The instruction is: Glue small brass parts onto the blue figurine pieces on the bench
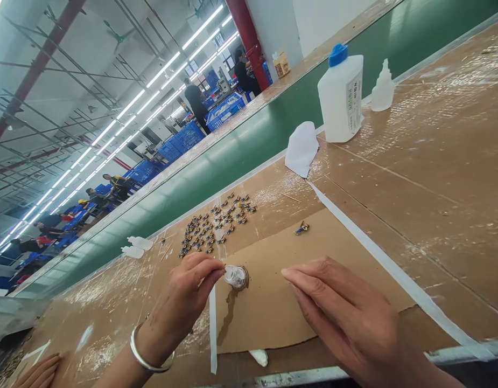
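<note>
My left hand (190,283), with a metal bangle at the wrist, pinches thumb and forefinger together at the edge of a small clear pot (236,277) holding whitish stuff. Whatever is between those fingertips is too small to name. My right hand (341,302) hovers over the cardboard sheet (268,318), fingers bent together in a pinch; anything in it is hidden. One small blue-and-gold figure piece (301,228) lies on the cardboard beyond my right hand. Many similar small pieces (212,223) lie in rows past the pot.
A white jug with a blue cap (341,94) and a dropper bottle (383,89) stand at the back right, near a white paper scrap (302,149). Two small bottles (138,246) lie far left. Another person's hand (39,373) rests at bottom left. A green belt (249,140) runs behind.
</note>
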Action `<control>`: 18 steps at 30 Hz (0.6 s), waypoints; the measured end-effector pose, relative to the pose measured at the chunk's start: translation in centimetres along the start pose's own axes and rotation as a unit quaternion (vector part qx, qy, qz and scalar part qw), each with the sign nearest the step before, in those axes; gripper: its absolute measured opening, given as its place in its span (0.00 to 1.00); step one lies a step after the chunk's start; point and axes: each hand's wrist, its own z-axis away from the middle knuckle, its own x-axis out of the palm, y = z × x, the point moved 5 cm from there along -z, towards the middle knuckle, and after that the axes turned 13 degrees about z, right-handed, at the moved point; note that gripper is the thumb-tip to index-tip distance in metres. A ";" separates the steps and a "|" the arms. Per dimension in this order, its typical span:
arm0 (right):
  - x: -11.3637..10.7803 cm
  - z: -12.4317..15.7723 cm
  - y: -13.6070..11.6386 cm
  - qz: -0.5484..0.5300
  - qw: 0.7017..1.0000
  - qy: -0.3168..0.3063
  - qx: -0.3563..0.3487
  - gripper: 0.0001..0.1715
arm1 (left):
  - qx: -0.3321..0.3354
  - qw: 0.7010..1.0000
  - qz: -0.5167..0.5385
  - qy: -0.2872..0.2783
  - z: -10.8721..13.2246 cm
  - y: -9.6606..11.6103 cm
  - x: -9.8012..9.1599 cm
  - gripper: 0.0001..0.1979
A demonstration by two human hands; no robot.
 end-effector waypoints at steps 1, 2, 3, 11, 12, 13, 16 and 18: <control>0.0 0.0 0.0 0.002 1.000 0.001 0.000 0.16 | 0.001 1.000 -0.003 -0.004 0.0 0.0 0.0 0.06; 0.0 0.0 0.0 0.004 1.000 0.002 -0.001 0.15 | 0.001 1.000 -0.006 -0.008 0.0 0.0 0.1 0.06; -0.1 0.0 0.0 0.005 1.000 0.003 -0.002 0.15 | 0.000 1.000 -0.009 -0.013 0.0 0.0 0.1 0.06; -0.2 -0.2 -0.1 -0.004 1.000 0.000 0.001 0.17 | 0.007 0.999 -0.009 -0.033 -0.2 0.1 0.3 0.07; -0.2 -0.2 -0.1 -0.004 1.000 -0.002 0.003 0.16 | 0.009 0.999 -0.009 -0.033 -0.2 0.2 0.3 0.06; -0.2 -0.2 -0.1 -0.004 1.000 -0.004 0.004 0.16 | 0.010 0.999 -0.008 -0.030 -0.3 0.2 0.2 0.06; -0.3 -0.1 0.0 -0.001 1.000 -0.003 0.004 0.16 | -0.006 1.000 0.003 -0.012 -0.1 0.3 -0.4 0.06; -0.6 -0.1 -0.1 0.006 1.000 0.004 -0.001 0.16 | -0.030 0.999 0.017 0.010 0.5 0.4 -1.4 0.05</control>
